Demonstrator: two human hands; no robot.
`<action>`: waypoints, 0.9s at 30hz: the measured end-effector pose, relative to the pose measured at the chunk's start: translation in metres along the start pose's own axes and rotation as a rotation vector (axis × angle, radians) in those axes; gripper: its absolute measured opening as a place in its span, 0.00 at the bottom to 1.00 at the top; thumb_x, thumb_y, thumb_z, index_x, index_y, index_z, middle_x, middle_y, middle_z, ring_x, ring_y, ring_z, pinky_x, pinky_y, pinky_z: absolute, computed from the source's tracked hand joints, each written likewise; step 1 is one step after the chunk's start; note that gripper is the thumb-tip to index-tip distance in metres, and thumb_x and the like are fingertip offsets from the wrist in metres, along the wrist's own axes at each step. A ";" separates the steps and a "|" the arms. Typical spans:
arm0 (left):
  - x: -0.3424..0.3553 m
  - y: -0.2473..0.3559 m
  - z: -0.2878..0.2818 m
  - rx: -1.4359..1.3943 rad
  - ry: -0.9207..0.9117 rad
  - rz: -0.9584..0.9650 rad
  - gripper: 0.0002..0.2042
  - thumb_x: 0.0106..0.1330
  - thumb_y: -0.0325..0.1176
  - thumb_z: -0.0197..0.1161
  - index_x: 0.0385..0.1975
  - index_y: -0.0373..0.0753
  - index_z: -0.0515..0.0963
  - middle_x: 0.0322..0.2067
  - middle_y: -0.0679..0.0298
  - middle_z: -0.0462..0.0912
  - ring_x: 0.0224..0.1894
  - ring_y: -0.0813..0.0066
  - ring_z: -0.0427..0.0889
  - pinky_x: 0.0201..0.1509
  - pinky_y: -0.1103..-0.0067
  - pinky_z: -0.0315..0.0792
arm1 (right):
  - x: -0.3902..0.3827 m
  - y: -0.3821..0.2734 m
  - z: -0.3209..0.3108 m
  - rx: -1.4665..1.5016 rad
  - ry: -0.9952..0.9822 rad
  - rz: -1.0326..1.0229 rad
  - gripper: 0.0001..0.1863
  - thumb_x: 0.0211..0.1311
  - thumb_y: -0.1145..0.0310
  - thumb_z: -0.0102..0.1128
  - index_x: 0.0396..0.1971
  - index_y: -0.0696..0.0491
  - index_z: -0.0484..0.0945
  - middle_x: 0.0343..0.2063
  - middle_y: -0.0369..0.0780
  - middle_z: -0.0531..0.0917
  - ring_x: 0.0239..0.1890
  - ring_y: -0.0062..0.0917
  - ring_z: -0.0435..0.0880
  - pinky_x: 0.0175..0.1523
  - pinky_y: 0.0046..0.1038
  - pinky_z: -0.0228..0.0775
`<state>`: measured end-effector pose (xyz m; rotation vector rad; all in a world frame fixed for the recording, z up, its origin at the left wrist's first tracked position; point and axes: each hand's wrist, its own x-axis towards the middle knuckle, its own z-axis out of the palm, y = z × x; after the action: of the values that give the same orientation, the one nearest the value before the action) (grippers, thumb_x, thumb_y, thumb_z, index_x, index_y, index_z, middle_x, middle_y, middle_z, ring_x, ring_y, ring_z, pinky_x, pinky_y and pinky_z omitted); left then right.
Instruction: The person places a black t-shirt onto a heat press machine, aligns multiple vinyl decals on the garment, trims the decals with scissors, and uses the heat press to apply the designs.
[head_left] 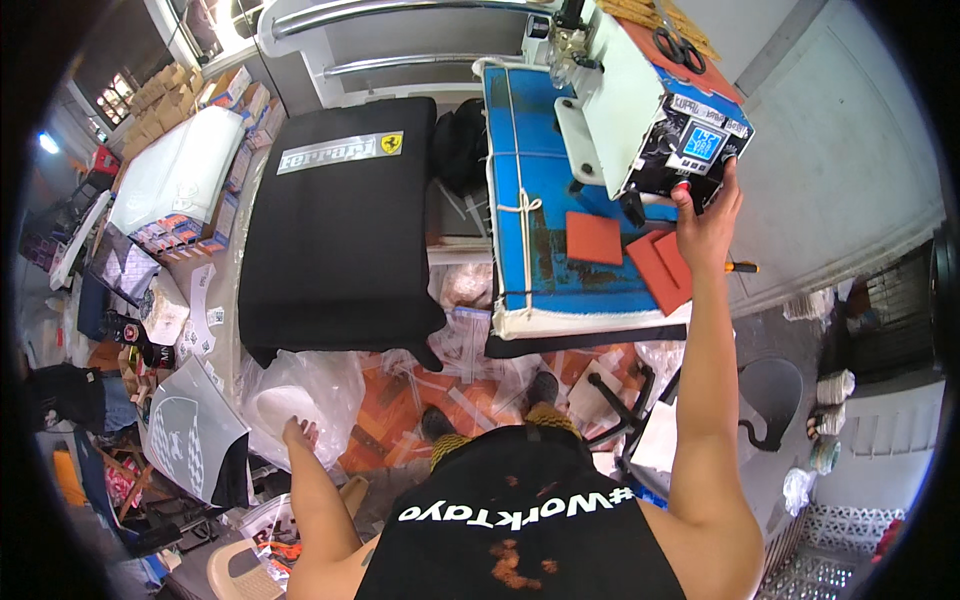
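My right hand [708,225] reaches up to the control box [684,150] of a white machine. Its thumb is at a red button [682,187] below the lit blue screen, and the fingers stretch along the box's right edge. My left hand [301,432] hangs low at the left, fingers loosely apart, beside a clear plastic bag [335,385]; a pale rounded shape [288,407] lies just past the fingertips, its kind unclear. A black cloth [340,230] with a printed strip is spread over a platform left of the machine.
Red-orange square pads [594,238] lie on the blue tabletop [540,270] below the machine. Scissors [679,50] rest on its top. A printed grey sheet [195,430] stands at lower left, near cardboard boxes [225,90]. Plastic scraps litter the orange floor [385,410]. A chair [615,395] is at right.
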<state>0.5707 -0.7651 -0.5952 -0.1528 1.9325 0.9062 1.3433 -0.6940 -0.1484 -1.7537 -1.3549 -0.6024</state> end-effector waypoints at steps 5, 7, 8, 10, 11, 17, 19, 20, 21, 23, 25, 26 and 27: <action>-0.048 -0.112 0.031 1.498 0.056 1.054 0.14 0.62 0.41 0.56 0.19 0.40 0.81 0.17 0.56 0.80 0.20 0.67 0.81 0.27 0.68 0.75 | 0.009 -0.005 -0.018 0.068 -0.033 -0.189 0.48 0.48 0.51 0.75 0.63 0.61 0.60 0.52 0.54 0.72 0.55 0.50 0.73 0.58 0.42 0.69; -0.094 -0.168 0.048 1.185 -0.134 0.874 0.17 0.65 0.44 0.54 0.21 0.38 0.80 0.16 0.58 0.79 0.18 0.68 0.79 0.23 0.68 0.73 | 0.012 0.002 -0.022 0.097 -0.034 -0.207 0.47 0.47 0.53 0.77 0.61 0.63 0.62 0.53 0.53 0.73 0.56 0.47 0.75 0.59 0.39 0.70; -0.121 -0.196 0.055 0.737 -0.216 0.465 0.16 0.65 0.43 0.54 0.22 0.38 0.80 0.17 0.58 0.79 0.18 0.68 0.79 0.23 0.69 0.72 | 0.014 0.010 -0.022 0.161 -0.057 -0.188 0.45 0.46 0.54 0.77 0.59 0.62 0.65 0.52 0.52 0.74 0.55 0.47 0.75 0.58 0.40 0.71; -0.173 -0.238 0.068 0.351 -0.214 0.120 0.15 0.66 0.42 0.54 0.24 0.38 0.79 0.18 0.59 0.79 0.19 0.69 0.79 0.23 0.71 0.72 | 0.012 0.034 -0.019 0.274 -0.144 -0.175 0.44 0.49 0.55 0.76 0.63 0.58 0.64 0.53 0.51 0.73 0.54 0.48 0.75 0.56 0.40 0.72; -0.196 -0.254 0.072 0.317 -0.310 0.049 0.14 0.66 0.41 0.54 0.25 0.38 0.79 0.19 0.59 0.79 0.19 0.70 0.79 0.23 0.71 0.72 | 0.006 0.049 -0.017 0.327 -0.215 -0.124 0.44 0.52 0.58 0.74 0.67 0.55 0.61 0.55 0.50 0.71 0.54 0.44 0.76 0.54 0.39 0.73; -0.281 -0.248 0.113 0.323 -0.362 0.044 0.11 0.68 0.38 0.55 0.31 0.38 0.78 0.22 0.61 0.79 0.20 0.72 0.78 0.22 0.76 0.70 | -0.028 0.164 -0.013 0.255 -0.212 0.253 0.13 0.58 0.66 0.67 0.38 0.60 0.82 0.36 0.48 0.82 0.43 0.43 0.80 0.48 0.38 0.74; -0.300 -0.209 0.134 0.359 -0.383 0.141 0.10 0.68 0.37 0.55 0.34 0.38 0.77 0.23 0.62 0.79 0.21 0.73 0.78 0.22 0.78 0.70 | -0.046 0.185 -0.019 0.324 -0.266 0.316 0.07 0.56 0.70 0.66 0.31 0.58 0.83 0.31 0.47 0.84 0.40 0.42 0.82 0.46 0.38 0.74; -0.309 -0.187 0.144 0.371 -0.391 0.182 0.09 0.68 0.37 0.55 0.35 0.38 0.77 0.24 0.62 0.79 0.21 0.74 0.78 0.22 0.78 0.70 | -0.049 0.194 -0.017 0.365 -0.300 0.328 0.06 0.56 0.70 0.65 0.30 0.58 0.83 0.30 0.47 0.84 0.40 0.43 0.83 0.46 0.38 0.74; -0.318 -0.163 0.150 0.385 -0.382 0.238 0.09 0.69 0.36 0.55 0.36 0.37 0.76 0.24 0.62 0.78 0.21 0.74 0.78 0.22 0.79 0.70 | -0.052 0.203 -0.014 0.407 -0.353 0.354 0.06 0.56 0.71 0.65 0.30 0.57 0.83 0.30 0.47 0.84 0.39 0.43 0.83 0.46 0.39 0.74; -0.337 -0.121 0.158 0.402 -0.343 0.312 0.08 0.69 0.35 0.55 0.38 0.37 0.76 0.25 0.63 0.78 0.22 0.75 0.78 0.22 0.81 0.69 | -0.040 0.229 0.010 0.392 -0.444 0.376 0.07 0.57 0.69 0.63 0.31 0.57 0.83 0.32 0.49 0.85 0.40 0.44 0.84 0.46 0.39 0.75; -0.345 -0.091 0.157 0.414 -0.265 0.371 0.08 0.70 0.34 0.55 0.40 0.37 0.75 0.26 0.64 0.78 0.22 0.76 0.77 0.21 0.82 0.69 | -0.022 0.263 0.054 0.375 -0.540 0.379 0.09 0.58 0.67 0.61 0.33 0.57 0.83 0.31 0.50 0.85 0.38 0.43 0.84 0.44 0.39 0.75; -0.345 -0.082 0.153 0.409 -0.280 0.427 0.07 0.70 0.33 0.55 0.41 0.37 0.75 0.27 0.64 0.78 0.23 0.76 0.77 0.21 0.83 0.69 | -0.012 0.283 0.084 0.374 -0.559 0.328 0.11 0.60 0.66 0.60 0.35 0.58 0.83 0.30 0.50 0.85 0.37 0.42 0.85 0.43 0.38 0.76; -0.340 -0.076 0.154 0.443 -0.184 0.459 0.08 0.69 0.35 0.58 0.41 0.38 0.74 0.25 0.65 0.77 0.20 0.77 0.76 0.20 0.84 0.67 | -0.003 0.302 0.122 0.365 -0.622 0.360 0.12 0.60 0.65 0.60 0.35 0.57 0.84 0.31 0.50 0.85 0.38 0.43 0.85 0.44 0.38 0.76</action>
<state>0.8963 -0.8074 -0.4017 0.6344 1.9741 0.7214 1.6149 -0.6201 -0.3121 -1.8757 -1.3781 0.4029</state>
